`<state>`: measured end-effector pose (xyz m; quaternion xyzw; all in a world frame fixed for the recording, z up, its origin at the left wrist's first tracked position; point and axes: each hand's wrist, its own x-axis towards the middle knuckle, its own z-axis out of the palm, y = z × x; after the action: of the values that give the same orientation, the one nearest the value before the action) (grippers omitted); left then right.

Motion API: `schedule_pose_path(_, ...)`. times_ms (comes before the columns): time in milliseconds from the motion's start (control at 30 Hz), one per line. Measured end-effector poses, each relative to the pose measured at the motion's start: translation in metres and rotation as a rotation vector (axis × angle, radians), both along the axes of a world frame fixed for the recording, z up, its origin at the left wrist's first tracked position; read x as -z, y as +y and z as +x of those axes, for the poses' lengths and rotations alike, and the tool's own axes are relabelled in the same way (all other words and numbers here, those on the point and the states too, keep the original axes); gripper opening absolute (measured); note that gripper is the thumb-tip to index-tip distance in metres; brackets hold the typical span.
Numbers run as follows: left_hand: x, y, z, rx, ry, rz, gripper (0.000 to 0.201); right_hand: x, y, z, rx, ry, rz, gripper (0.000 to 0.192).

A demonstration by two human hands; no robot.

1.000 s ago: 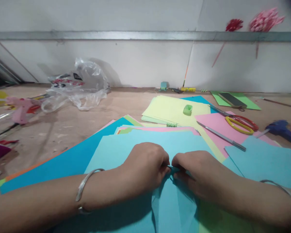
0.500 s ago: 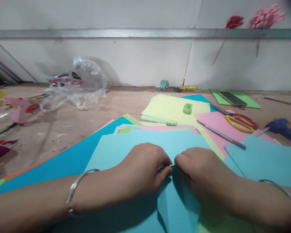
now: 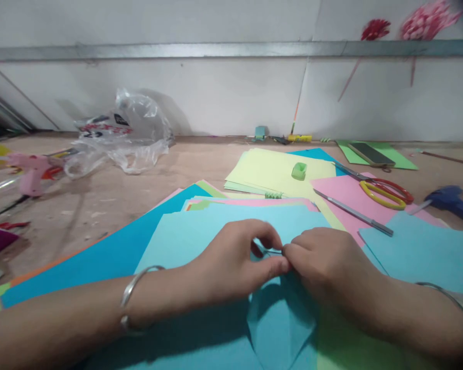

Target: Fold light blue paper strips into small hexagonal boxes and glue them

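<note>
A person's two bare hands meet over a folded piece of blue paper (image 3: 281,321) at the near edge of a wooden table (image 3: 111,198). The left hand (image 3: 235,264) and the right hand (image 3: 327,262) touch fingertip to fingertip, both pinching the top edge of the folded piece, which fans out toward the viewer below them; the exact fold between the fingers is partly hidden and hard to make out. A silver bangle (image 3: 133,293) circles the left wrist, another bangle (image 3: 449,303) the right.

Beneath the hands lies a light blue sheet (image 3: 193,231) on top of a darker blue sheet (image 3: 100,257), with more coloured sheets stacked under them. To the right rests a separate light blue sheet (image 3: 420,252). Just beyond, a pink sheet (image 3: 341,192) carries a grey pen (image 3: 353,212) and yellow-and-red scissors (image 3: 386,191); a blue glue gun (image 3: 453,201) lies at the far right. A pale yellow stack (image 3: 270,172) holds a small green object (image 3: 299,170).

At left, a pink glue gun (image 3: 33,172) sits near a crumpled clear plastic bag (image 3: 119,136). Farther back, a phone (image 3: 370,154) lies on a green sheet (image 3: 403,160) by the white wall (image 3: 224,95), where paper flowers (image 3: 424,20) hang at the upper right.
</note>
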<state>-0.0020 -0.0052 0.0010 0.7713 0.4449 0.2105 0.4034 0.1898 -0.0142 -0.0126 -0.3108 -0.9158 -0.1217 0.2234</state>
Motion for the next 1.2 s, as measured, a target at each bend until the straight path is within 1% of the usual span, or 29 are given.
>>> schedule_pose_path(33, 0.000, 0.004, 0.000, -0.049, -0.135, -0.155, 0.029, -0.001, 0.002, 0.002, 0.016, 0.027, -0.019, 0.036)
schedule_pose_path(67, 0.001, 0.008, 0.000, -0.098, -0.262, -0.277, 0.037, -0.002, 0.005, 0.003, 0.034, 0.062, -0.044, 0.036)
schedule_pose_path(133, 0.005, 0.013, 0.001, -0.136, -0.447, -0.488, 0.049, -0.003, 0.011, 0.004, 0.049, 0.145, -0.113, 0.036)
schedule_pose_path(167, 0.008, 0.014, 0.002, -0.120, -0.498, -0.579, 0.054, -0.003, 0.014, 0.004, 0.047, 0.188, -0.151, 0.035)
schedule_pose_path(233, 0.013, 0.013, 0.004, -0.044, -0.569, -0.758, 0.062, -0.004, 0.017, 0.002, 0.032, 0.256, -0.222, 0.031)
schedule_pose_path(300, 0.017, 0.009, 0.006, 0.035, -0.605, -0.894, 0.068, -0.004, 0.018, 0.000, 0.045, 0.256, -0.278, 0.027)
schedule_pose_path(333, 0.019, 0.007, 0.006, 0.057, -0.612, -0.933, 0.069, -0.004, 0.018, 0.000, 0.067, 0.228, -0.301, 0.025)
schedule_pose_path(467, 0.022, -0.002, 0.008, 0.062, -0.630, -0.952, 0.063, -0.005, 0.018, -0.001, 0.143, 0.058, -0.397, 0.019)
schedule_pose_path(533, 0.022, -0.004, 0.008, 0.057, -0.637, -0.948, 0.059, -0.005, 0.017, -0.001, 0.135, 0.027, -0.441, 0.016)
schedule_pose_path(600, 0.021, -0.005, 0.009, 0.058, -0.647, -0.961, 0.056, -0.004, 0.016, -0.002, 0.110, 0.040, -0.463, 0.013)
schedule_pose_path(667, 0.020, -0.005, 0.010, 0.084, -0.668, -1.008, 0.056, -0.003, 0.014, -0.002, 0.076, 0.071, -0.462, 0.013)
schedule_pose_path(767, 0.019, -0.003, 0.010, 0.156, -0.688, -1.080, 0.060, -0.001, 0.014, -0.003, 0.052, 0.096, -0.435, 0.013)
schedule_pose_path(900, 0.024, -0.001, 0.009, 0.218, -0.703, -1.082, 0.062, 0.000, 0.016, -0.005, 0.086, 0.027, -0.421, 0.012)
schedule_pose_path(1000, 0.031, 0.001, 0.008, 0.230, -0.754, -1.076, 0.064, 0.002, 0.018, -0.003, 0.091, 0.011, -0.378, 0.013)
schedule_pose_path(1100, 0.036, 0.002, 0.008, 0.251, -0.798, -1.102, 0.064, 0.005, 0.019, 0.001, -0.038, 0.102, -0.273, 0.015)
schedule_pose_path(1167, 0.038, 0.003, 0.008, 0.224, -0.821, -1.122, 0.063, 0.007, 0.019, 0.004, -0.135, 0.180, -0.171, 0.020)
schedule_pose_path(1200, 0.038, 0.004, 0.008, 0.187, -0.838, -1.119, 0.061, 0.007, 0.019, 0.006, -0.167, 0.212, -0.116, 0.022)
